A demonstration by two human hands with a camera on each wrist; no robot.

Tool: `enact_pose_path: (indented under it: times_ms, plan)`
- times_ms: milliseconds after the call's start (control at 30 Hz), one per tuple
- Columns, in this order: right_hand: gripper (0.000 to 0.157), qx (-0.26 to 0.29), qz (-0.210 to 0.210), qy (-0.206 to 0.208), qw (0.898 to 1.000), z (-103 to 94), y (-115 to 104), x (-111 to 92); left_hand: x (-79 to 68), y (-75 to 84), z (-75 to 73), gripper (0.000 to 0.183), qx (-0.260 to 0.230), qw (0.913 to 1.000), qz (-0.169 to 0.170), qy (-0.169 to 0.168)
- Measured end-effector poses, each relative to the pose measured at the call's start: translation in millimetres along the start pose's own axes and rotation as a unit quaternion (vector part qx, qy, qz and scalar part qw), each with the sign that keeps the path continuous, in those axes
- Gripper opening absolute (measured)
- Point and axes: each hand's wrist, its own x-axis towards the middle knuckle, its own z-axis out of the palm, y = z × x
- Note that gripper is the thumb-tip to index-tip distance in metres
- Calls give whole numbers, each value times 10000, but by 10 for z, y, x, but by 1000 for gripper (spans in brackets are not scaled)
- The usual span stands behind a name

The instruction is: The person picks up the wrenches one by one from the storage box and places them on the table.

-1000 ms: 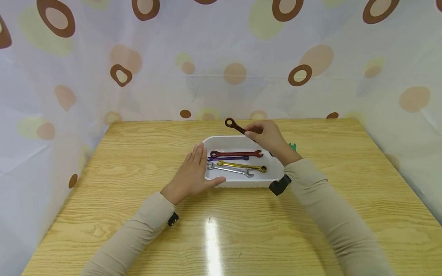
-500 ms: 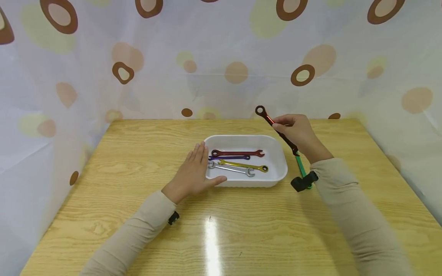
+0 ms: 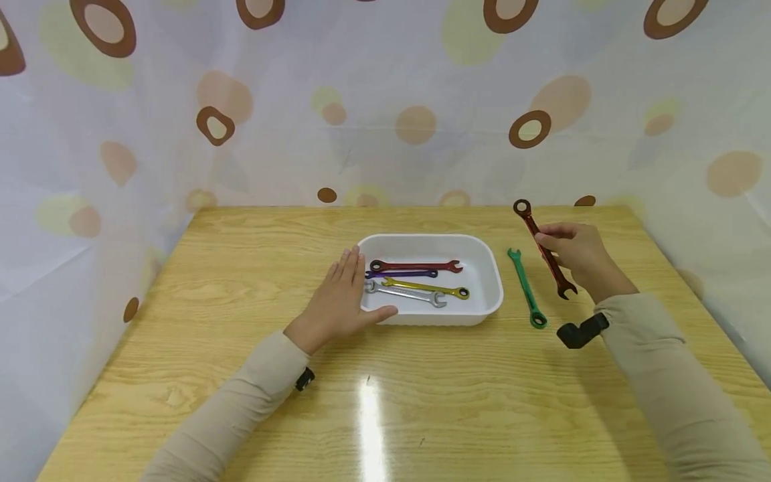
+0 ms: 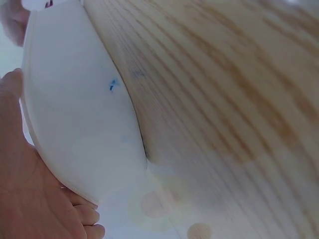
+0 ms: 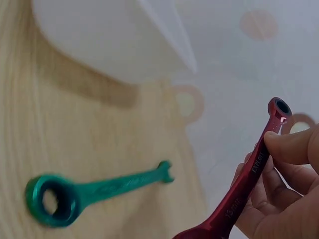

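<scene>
My right hand point(image 3: 581, 258) pinches a dark red combination wrench point(image 3: 545, 251) between thumb and fingers, ring end up and away, open end toward me. In the right wrist view the red wrench point(image 5: 244, 186) shows stamped lettering on its shaft. Just left of it a green wrench point(image 3: 527, 289) lies on the table. My left hand point(image 3: 334, 301) rests with straight fingers along the left end of a white tray point(image 3: 490, 304), thumb over the near rim. Inside the tray lie a red wrench point(image 3: 415, 266), a purple wrench point(image 3: 403, 274), a yellow wrench point(image 3: 424, 288) and a silver wrench point(image 3: 406, 293).
The tray stands near the middle of a wood-grain table point(image 3: 271, 415). A patterned white cloth point(image 3: 373, 100) rises behind the table's far edge and along both sides. In the left wrist view the tray's outer wall point(image 4: 79, 99) bears small blue marks.
My right hand has carried the dark red wrench from above the tray rightward, past the green wrench, which is now in full view. My left hand has stayed at the tray.
</scene>
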Motion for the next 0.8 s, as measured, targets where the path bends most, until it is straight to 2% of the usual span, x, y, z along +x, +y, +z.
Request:
enact_pose_path:
  times_ms: [267,433,633,800]
  plan:
    - [29,452,471,-200,9977,-97,374,46,2,-4,4,113,-34,10000,-17,-17]
    - [31,299,610,-366,9970,-76,523,95,7,-6,1,112,-15,10000,-37,-44]
    - [23,102,718,-214,9971,-31,631,148,5,-5,-14,112,-45,10000,-34,-39]
    - [26,-144,701,-159,9973,-18,694,185,-2,0,-15,112,-32,10000,-20,-46]
